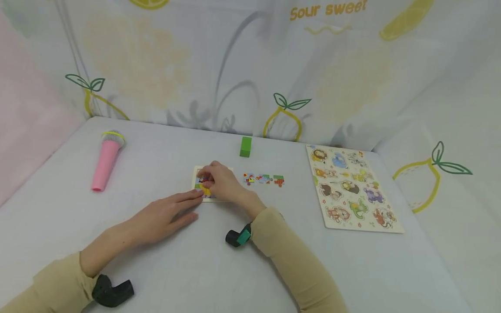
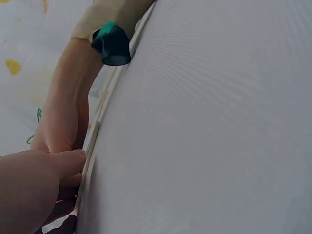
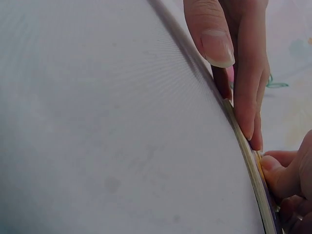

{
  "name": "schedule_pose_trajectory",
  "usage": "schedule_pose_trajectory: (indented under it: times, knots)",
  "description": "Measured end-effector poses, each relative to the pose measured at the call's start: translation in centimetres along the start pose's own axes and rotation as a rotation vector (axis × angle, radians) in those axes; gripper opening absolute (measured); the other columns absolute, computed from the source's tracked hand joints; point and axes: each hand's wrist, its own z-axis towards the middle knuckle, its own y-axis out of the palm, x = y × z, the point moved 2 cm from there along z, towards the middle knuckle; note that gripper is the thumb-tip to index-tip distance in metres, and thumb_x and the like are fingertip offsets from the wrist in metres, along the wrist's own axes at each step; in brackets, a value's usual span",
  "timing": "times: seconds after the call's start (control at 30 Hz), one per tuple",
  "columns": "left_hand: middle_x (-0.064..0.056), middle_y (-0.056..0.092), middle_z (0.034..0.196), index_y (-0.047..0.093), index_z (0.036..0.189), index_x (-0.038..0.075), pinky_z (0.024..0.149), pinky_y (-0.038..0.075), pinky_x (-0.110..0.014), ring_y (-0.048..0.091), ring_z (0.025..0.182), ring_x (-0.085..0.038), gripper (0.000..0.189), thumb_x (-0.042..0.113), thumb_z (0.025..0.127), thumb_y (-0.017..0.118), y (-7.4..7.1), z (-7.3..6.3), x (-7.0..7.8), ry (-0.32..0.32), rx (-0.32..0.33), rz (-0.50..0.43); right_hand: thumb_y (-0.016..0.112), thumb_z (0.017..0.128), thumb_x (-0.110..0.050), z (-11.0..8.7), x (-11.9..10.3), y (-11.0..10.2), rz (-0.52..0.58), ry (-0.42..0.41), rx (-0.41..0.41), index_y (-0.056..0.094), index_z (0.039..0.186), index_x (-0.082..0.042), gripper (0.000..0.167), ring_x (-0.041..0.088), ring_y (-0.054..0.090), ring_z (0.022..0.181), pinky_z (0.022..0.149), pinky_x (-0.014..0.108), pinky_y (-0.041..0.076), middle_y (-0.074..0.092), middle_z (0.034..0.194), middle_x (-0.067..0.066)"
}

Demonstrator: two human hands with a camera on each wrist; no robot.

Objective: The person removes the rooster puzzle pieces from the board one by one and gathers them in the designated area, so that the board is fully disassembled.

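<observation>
A small jigsaw puzzle board (image 1: 194, 176) with a pale rim and a colourful picture lies on the table. My left hand (image 1: 158, 218) has its fingers stretched out, the tips resting on the board's lower left part; in the right wrist view these fingers (image 3: 251, 92) press on the board's edge. Over the picture, my right hand (image 1: 224, 181) bends its fingers and thumb and pinches a puzzle piece down at the surface, mostly covered by the fingers. Three loose puzzle pieces (image 1: 264, 178) lie in a row just right of the board.
A green block (image 1: 245, 147) stands behind the loose pieces. Far left lies a pink toy microphone (image 1: 105, 163). On the right is a large animal puzzle board (image 1: 354, 189). A white cloth (image 1: 176, 261) covers the table, and a printed curtain (image 1: 211, 65) hangs behind it.
</observation>
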Motion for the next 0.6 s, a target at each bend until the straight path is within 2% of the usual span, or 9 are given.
schedule_pose_trajectory:
  times: [0.6]
  knots:
    - [-0.004, 0.051, 0.151, 0.058, 0.141, 0.007, 0.104, 0.046, -0.052, 0.05, 0.136, -0.028, 0.046, 0.028, 0.101, 0.061, 0.02, 0.11, 0.05, 0.0, 0.006, 0.005, 0.063, 0.096, -0.004, -0.2, 0.05, -0.34, 0.02, -0.062, -0.017, 0.063, 0.115, -0.011, 0.02, 0.015, 0.056, 0.088, 0.076, 0.019, 0.045, 0.054, 0.102, 0.005]
